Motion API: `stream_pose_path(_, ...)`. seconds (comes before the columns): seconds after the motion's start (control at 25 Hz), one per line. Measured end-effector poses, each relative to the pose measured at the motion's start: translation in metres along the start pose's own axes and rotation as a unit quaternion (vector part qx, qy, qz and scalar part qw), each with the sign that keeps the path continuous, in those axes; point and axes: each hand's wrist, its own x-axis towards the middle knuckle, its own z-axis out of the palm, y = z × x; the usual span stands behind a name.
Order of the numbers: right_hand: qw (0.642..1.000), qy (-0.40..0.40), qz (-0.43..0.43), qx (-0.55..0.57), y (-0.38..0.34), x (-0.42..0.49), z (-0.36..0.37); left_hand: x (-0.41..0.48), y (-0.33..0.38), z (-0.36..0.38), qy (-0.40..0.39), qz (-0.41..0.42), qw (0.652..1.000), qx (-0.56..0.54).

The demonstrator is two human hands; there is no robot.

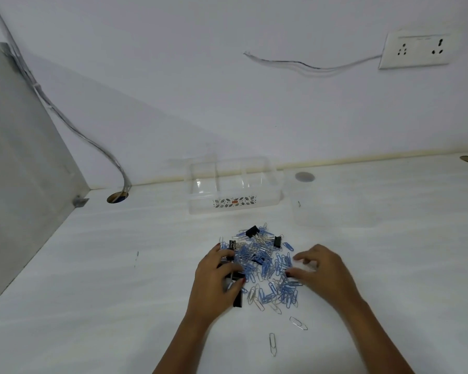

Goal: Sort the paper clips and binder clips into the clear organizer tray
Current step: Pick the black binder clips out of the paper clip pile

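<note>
The pile of clips (262, 265) lies in the middle of the counter (92, 265), blue and silver paper clips tangled with a few black binder clips. One binder clip (252, 231) sits at the far edge of the pile and another (277, 241) just to its right. Two stray paper clips lie apart on the near side, one (298, 323) to the right and one (273, 344) nearest me.

My left hand (214, 282) rests on the left edge of the pile. Its fingers and thumb are curled in, and they seem to pinch a black binder clip (237, 276). A further one (237, 300) lies just beneath the palm.

My right hand (324, 271) is on the right edge, fingers bent with the tips among the blue paper clips. I cannot tell whether it grips any.

The clear organizer tray (234, 203) stands beyond the pile against the far wall. Its long axis runs left to right, and its compartments look empty. From the pile it lies straight away from me and a little to the left. So I judge my left hand the nearer one to it: whatever that hand lifts needs only a reach forward over the heap. The right hand would have to cross toward the left.
</note>
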Motion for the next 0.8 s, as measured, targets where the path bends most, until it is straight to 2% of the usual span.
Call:
stream_pose_path(0.12, 0.997, -0.022, -0.026, -0.068, -0.007, -0.003, 0.004, 0.001, -0.003, 0.004, -0.02, 0.003, 1.0, 0.017)
stream_pose_path(0.24, 0.999, 0.016, -0.037, -0.018, -0.004, -0.005, 0.007, -0.002, -0.004, 0.005, -0.013, 0.007, 1.0, 0.026)
stream_pose_path(0.36, 0.992, 0.119, 0.004, 0.037, 0.01, 0.0, 0.0, 0.0, 0.0, 0.0, 0.006, 0.016, 1.0, 0.015)
stream_pose_path(0.44, 0.981, 0.184, 0.053, -0.015, 0.021, 0.005, -0.005, 0.0, 0.005, -0.003, 0.033, 0.014, 0.999, -0.004)
stream_pose_path(0.52, 0.977, 0.175, 0.07, -0.096, 0.029, 0.01, -0.004, -0.001, 0.01, -0.004, 0.072, 0.004, 0.997, -0.029)
stream_pose_path(0.6, 0.982, 0.139, 0.035, -0.126, 0.035, 0.011, 0.001, -0.008, 0.013, -0.006, 0.104, -0.023, 0.991, -0.085)
stream_pose_path(0.68, 0.983, 0.144, -0.005, -0.11, 0.033, 0.011, 0.006, -0.02, 0.015, -0.009, 0.083, -0.027, 0.991, -0.097)
stream_pose_path(0.8, 0.973, 0.189, -0.065, -0.116, 0.026, 0.01, 0.01, -0.03, 0.018, -0.009, -0.01, 0.0, 1.0, 0.019)
